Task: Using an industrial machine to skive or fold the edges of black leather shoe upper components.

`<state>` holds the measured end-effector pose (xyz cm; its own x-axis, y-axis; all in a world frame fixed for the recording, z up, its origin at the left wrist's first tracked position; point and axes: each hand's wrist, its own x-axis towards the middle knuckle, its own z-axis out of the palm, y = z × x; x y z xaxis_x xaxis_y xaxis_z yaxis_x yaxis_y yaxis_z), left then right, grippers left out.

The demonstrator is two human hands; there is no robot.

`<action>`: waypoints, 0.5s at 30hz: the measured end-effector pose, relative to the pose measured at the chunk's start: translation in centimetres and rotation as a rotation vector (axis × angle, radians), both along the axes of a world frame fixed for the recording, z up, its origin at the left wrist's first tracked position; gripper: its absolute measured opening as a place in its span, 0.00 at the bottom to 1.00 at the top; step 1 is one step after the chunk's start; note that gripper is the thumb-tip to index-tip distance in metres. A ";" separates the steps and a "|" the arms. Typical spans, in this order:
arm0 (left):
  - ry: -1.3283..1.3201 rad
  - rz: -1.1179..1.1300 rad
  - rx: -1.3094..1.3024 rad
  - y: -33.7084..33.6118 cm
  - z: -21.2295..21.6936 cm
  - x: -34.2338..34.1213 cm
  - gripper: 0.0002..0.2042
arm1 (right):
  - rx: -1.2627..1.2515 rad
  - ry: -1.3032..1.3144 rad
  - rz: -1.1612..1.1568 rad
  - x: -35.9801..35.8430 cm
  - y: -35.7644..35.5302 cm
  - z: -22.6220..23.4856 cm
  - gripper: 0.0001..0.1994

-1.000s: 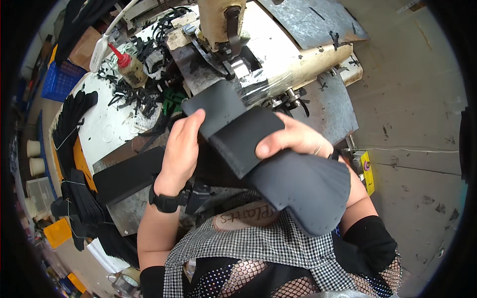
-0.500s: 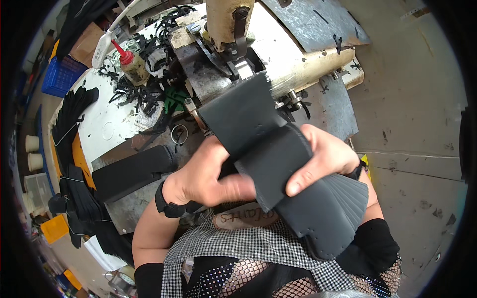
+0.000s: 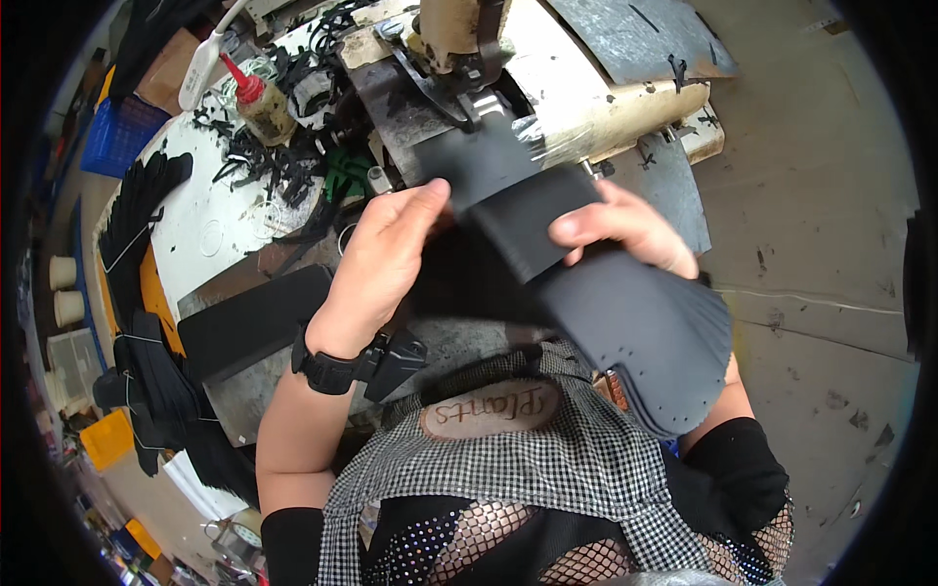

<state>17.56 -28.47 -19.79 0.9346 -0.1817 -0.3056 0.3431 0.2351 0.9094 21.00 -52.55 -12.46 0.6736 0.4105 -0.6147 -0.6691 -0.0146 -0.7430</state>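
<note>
My right hand (image 3: 630, 230) grips a fanned stack of black leather-like pieces (image 3: 640, 322), its thumb on top, and the stack hangs down to the right over my apron. Small holes dot the lower rounded ends. A bent part of the same black material (image 3: 523, 223) curves up from under my right thumb. My left hand (image 3: 376, 259) pinches the left edge of a flat black piece (image 3: 479, 161), which blurs a little and reaches the working head of a sewing-type machine (image 3: 459, 49). My left fingers under the piece are hidden.
Left of my forearm lies another black stack (image 3: 254, 317) on a metal plate. Black scraps (image 3: 234, 161) surround a red-capped bottle (image 3: 259, 103). Tied black bundles (image 3: 147, 225) line the table's left side. A blue basket (image 3: 122, 137) stands beyond.
Both hands have moved up toward the machine with the black pieces. My left hand has shifted from beneath the stack to the flat piece's left edge.
</note>
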 end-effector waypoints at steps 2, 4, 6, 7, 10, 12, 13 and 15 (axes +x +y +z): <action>-0.210 -0.098 0.136 -0.7 1.3 0.3 0.14 | -0.071 -0.084 -0.036 0.8 -1.2 1.2 0.09; -0.274 -0.059 0.179 -1.1 2.7 -0.1 0.12 | -0.244 -0.142 0.007 1.5 -2.2 2.5 0.10; -0.462 0.008 0.172 -1.7 3.8 -0.3 0.12 | -0.088 -0.136 0.101 0.9 -2.7 3.3 0.11; -0.840 -0.058 0.309 -1.3 4.2 0.2 0.22 | -0.106 -0.122 0.158 0.4 -2.9 3.6 0.13; -0.974 -0.393 0.330 -1.2 4.1 -0.3 0.40 | 0.135 -0.222 0.413 -1.0 -2.6 3.0 0.14; -0.779 -0.461 0.189 -1.1 3.1 -1.2 0.43 | 0.188 -0.209 0.577 -1.1 -1.9 1.7 0.11; -0.750 -0.318 0.169 -1.1 2.4 -1.9 0.33 | 0.201 -0.124 0.543 -1.2 -1.6 1.1 0.09; -0.906 -0.039 0.377 -0.8 0.7 -2.7 0.18 | 0.224 0.002 0.436 -1.4 -0.8 -0.2 0.09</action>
